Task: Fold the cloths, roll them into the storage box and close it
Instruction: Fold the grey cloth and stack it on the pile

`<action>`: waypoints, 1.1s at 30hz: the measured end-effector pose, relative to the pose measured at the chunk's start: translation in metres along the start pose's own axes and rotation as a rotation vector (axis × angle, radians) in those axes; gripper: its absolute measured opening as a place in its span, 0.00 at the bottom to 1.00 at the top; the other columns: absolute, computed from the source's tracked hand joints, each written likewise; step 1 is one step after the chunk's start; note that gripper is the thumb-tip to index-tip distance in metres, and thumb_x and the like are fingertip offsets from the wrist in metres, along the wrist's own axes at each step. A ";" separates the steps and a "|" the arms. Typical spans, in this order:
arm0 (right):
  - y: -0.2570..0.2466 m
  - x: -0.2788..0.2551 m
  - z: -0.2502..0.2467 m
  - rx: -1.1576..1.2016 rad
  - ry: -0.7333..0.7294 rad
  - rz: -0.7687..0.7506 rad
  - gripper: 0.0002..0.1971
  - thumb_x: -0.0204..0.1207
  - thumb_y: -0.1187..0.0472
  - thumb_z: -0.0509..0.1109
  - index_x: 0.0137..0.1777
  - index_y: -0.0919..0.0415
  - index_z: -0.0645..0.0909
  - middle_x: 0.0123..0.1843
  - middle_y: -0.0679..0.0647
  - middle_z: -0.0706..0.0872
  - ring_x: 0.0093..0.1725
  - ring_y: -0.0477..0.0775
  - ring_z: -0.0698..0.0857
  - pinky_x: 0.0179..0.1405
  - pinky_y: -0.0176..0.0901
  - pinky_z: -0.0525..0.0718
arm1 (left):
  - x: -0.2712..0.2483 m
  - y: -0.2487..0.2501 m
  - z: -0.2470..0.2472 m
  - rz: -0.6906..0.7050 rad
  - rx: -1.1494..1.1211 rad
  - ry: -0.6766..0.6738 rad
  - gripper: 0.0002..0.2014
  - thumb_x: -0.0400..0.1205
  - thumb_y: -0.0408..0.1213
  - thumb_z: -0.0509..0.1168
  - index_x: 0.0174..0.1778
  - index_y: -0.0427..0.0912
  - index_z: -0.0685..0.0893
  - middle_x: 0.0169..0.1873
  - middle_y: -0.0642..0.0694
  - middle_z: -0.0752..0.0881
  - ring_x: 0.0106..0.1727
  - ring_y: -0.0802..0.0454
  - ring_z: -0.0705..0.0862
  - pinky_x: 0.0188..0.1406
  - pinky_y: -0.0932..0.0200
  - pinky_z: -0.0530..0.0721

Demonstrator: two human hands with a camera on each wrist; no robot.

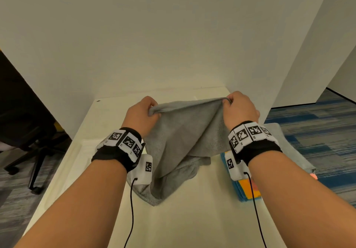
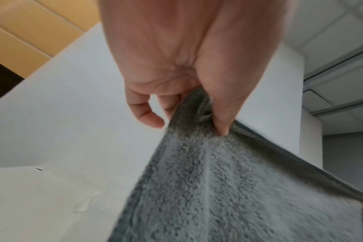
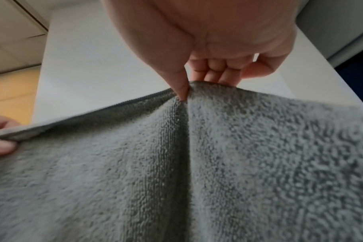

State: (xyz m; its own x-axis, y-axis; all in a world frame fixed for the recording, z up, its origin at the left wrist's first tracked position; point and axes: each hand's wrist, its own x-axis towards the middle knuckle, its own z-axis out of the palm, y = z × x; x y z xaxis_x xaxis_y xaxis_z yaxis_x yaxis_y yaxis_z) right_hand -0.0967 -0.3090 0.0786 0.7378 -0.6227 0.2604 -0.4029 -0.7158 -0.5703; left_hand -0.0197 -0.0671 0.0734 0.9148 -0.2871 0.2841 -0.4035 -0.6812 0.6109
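Pinching the grey cloth (image 1: 179, 132) at both top corners, left hand (image 1: 141, 114) and right hand (image 1: 239, 108) each with a clenched grip on the hem. Stretched taut above the desk (image 1: 183, 219), lower end trailing, likely to square it for folding. No storage box in sight.

Grey cloth (image 1: 181, 132): nubby terry, matt, stitched hem. Table (image 1: 192, 219): smooth, matt cream.

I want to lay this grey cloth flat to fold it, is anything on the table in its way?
Nothing visible does: both hands hold the grey cloth over bare table. The stacked cloths lie beside it, right.
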 end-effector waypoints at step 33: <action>0.002 -0.012 0.011 0.436 -0.034 -0.010 0.09 0.75 0.58 0.74 0.47 0.58 0.75 0.36 0.44 0.76 0.36 0.43 0.75 0.42 0.39 0.73 | -0.004 -0.003 -0.010 -0.122 -0.810 0.198 0.26 0.77 0.60 0.64 0.42 0.35 0.82 0.39 0.42 0.82 0.42 0.49 0.80 0.47 0.48 0.80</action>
State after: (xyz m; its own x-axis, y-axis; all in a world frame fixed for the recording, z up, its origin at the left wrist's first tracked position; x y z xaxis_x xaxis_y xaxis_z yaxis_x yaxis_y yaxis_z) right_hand -0.1001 -0.2995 0.0659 0.7607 -0.6007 0.2460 -0.1347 -0.5168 -0.8454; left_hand -0.0219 -0.0570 0.0774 0.9633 -0.0682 0.2597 -0.2592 0.0162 0.9657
